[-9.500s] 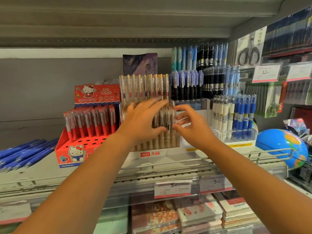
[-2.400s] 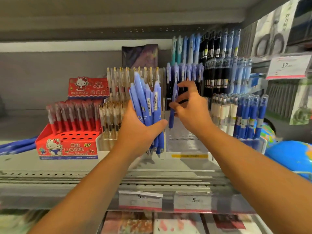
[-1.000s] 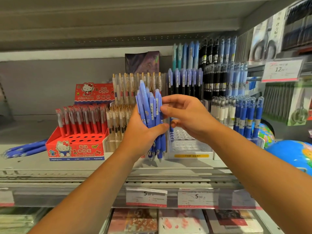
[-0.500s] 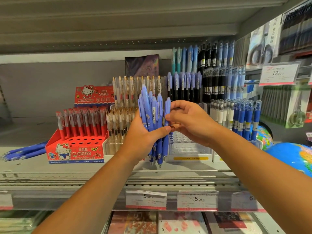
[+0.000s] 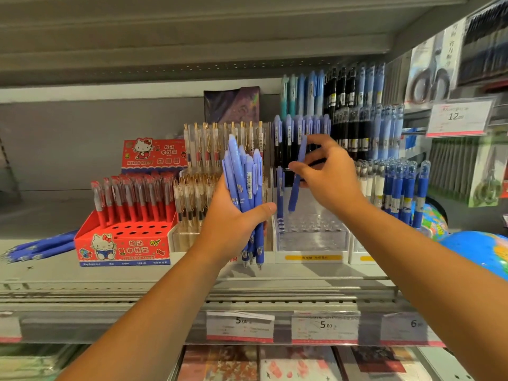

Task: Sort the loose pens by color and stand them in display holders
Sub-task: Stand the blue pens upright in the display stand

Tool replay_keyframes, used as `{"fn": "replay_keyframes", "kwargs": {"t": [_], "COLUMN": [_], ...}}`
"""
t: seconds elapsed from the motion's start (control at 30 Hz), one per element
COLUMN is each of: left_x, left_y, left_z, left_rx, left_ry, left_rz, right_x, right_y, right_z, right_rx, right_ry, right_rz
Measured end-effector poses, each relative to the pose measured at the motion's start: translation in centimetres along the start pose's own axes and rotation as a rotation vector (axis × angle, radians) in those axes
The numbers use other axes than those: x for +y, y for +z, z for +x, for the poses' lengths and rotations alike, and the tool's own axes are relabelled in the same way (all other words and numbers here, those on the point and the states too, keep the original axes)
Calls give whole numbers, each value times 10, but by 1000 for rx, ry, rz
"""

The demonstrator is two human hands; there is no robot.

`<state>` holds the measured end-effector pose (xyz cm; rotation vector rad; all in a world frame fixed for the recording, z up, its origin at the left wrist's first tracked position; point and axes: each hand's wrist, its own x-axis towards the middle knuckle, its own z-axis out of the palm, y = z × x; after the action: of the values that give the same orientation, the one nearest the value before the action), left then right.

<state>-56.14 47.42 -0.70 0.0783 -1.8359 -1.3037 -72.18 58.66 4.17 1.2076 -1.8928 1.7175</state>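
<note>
Pinching blue pen in right hand.

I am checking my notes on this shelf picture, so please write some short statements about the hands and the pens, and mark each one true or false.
1. The left hand grips a bundle of blue pens. True.
2. The right hand holds nothing. False: it pinches a single blue pen.
3. The clear holder under that pen is full. False: most of its holes are free.
4. On the shelf, loose blue pens lie left of the red box. True.
5. The red box holds black pens. False: it holds red pens.
</note>
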Motion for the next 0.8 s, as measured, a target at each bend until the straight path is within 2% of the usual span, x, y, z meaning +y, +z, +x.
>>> {"fn": "replay_keyframes", "kwargs": {"t": [0.13, 0.47, 0.8], "left_x": [0, 0, 3], "left_y": [0, 0, 1], "left_z": [0, 0, -2], "left_rx": [0, -13, -26], "left_ry": [2, 2, 23], "left_rz": [19, 39, 59], "right_x": [8, 12, 15], "right_y": [5, 10, 11], "right_z": [0, -6, -3], "right_rx": [36, -72, -170], "right_ry": [-41, -74, 3], "right_rz": [-104, -286, -357]}}
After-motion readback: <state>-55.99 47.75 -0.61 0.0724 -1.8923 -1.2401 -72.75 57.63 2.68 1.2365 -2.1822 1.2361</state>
